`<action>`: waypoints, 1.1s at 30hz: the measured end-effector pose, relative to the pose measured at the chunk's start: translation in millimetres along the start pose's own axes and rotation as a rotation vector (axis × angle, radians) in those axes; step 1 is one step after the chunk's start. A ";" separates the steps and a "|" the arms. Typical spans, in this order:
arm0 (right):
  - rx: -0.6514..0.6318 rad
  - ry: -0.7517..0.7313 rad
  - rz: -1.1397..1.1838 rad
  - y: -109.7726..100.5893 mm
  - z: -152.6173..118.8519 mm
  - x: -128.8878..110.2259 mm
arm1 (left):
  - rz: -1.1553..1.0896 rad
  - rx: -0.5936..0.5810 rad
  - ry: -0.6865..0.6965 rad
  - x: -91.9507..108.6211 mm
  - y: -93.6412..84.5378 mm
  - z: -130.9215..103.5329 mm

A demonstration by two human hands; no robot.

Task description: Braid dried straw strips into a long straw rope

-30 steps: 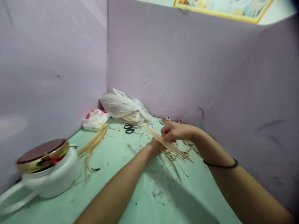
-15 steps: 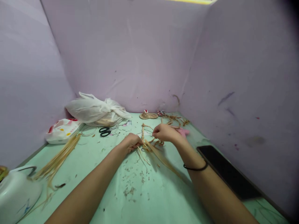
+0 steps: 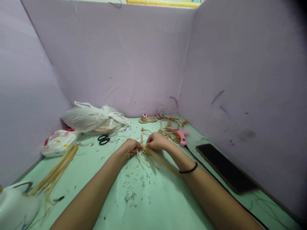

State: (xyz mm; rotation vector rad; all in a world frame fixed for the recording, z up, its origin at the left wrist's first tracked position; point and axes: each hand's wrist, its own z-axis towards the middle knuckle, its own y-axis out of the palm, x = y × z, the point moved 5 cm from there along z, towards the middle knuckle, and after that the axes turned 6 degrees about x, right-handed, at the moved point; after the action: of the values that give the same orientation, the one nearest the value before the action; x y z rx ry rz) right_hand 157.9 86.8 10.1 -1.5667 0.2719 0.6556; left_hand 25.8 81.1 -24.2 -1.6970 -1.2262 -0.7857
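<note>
Between the nearly closed hands, left [image 3: 131, 148] and right [image 3: 156, 141], pale strands [image 3: 161, 159] are pinched, seemingly to steady the braid [image 3: 142, 137].

through my feed i saw soft, muted light on the table [image 3: 158, 210], a blurry shadow beside the right arm [image 3: 203, 185], and a blackened upper-right corner.

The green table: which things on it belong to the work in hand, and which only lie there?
Likely part of the work:
- pale straw strands, at the left hand and right hand
- tan braided straw cord
- loose yellowish straw bundle
- black-handled scissors, perhaps
- pink corded tool, perhaps

Probably just lying about:
- flat black phone
- white soft packet
- white rounded pot
- knotted white plastic bag
</note>
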 end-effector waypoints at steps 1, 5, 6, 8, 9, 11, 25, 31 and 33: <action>-0.015 -0.002 0.005 1.7 -0.6 -0.6 | -0.003 -0.002 0.000 0.0 0.0 0.2; 0.014 -0.008 0.024 1.3 -1.1 -0.8 | -0.010 -0.009 -0.007 -1.0 0.1 1.3; 0.045 -0.005 0.029 -1.6 -0.6 0.1 | -0.013 -0.012 -0.008 -1.4 0.2 1.7; 0.105 0.020 0.030 -9.6 0.4 3.7 | -0.018 -0.023 -0.015 -2.2 0.4 2.3; 0.132 0.032 0.025 -14.3 0.9 5.7 | -0.020 -0.029 -0.020 -2.7 0.3 2.7; 0.216 0.024 -0.018 -25.3 1.3 7.7 | -0.020 -0.037 -0.033 -3.6 -0.6 3.8; 0.127 -0.050 0.030 3.1 0.2 -5.2 | -0.145 -0.156 -0.074 -2.2 -2.3 5.4; 0.009 0.102 0.322 6.2 -3.3 -3.7 | -0.105 -0.128 -0.050 -2.9 -1.5 5.6; -0.039 0.173 0.481 9.1 -6.8 -6.4 | -0.088 -0.127 -0.032 -2.2 -1.4 6.1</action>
State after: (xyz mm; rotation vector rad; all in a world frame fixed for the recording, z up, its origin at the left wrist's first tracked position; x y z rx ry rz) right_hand 149.5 77.7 6.0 -1.6088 0.7853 0.8984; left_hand 23.8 85.9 -28.3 -1.7727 -1.3036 -0.9092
